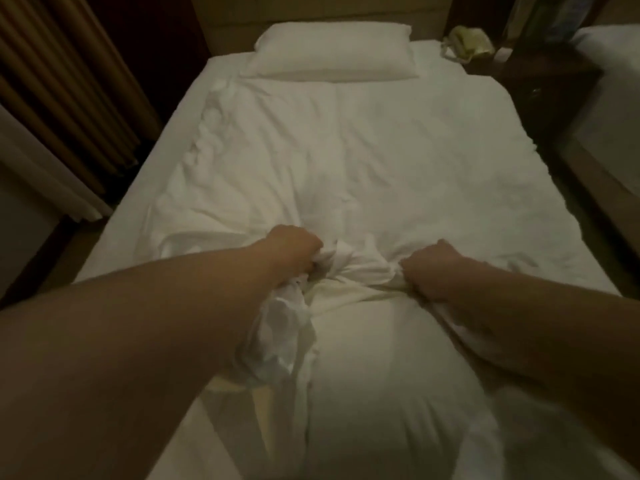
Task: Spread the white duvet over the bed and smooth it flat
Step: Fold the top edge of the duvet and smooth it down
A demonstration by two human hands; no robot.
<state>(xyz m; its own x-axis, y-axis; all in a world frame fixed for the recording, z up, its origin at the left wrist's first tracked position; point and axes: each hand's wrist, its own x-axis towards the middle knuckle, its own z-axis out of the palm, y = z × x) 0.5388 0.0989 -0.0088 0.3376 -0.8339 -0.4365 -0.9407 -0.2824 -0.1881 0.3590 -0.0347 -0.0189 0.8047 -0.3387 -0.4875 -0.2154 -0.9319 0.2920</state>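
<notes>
Duvet [346, 161] lay wrinkled across bed [138, 209], near edge bunched mid-bed. Left hand [294, 251] & right hand [433, 268] both fisted tight on that bunched edge. Pillow [332, 53] at headboard end.

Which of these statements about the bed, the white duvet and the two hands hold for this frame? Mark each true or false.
1. Both hands grip bunched fabric of the white duvet. True: left hand and right hand are each closed on it.
2. The white rectangular pillow lies at the foot of the bed. False: it lies at the head, by the headboard.
3. The duvet lies smooth and flat. False: it is wrinkled, with rumpled folds along its left edge.
4. A pale corded telephone sits on the dark wooden nightstand right of the bed. True.
</notes>
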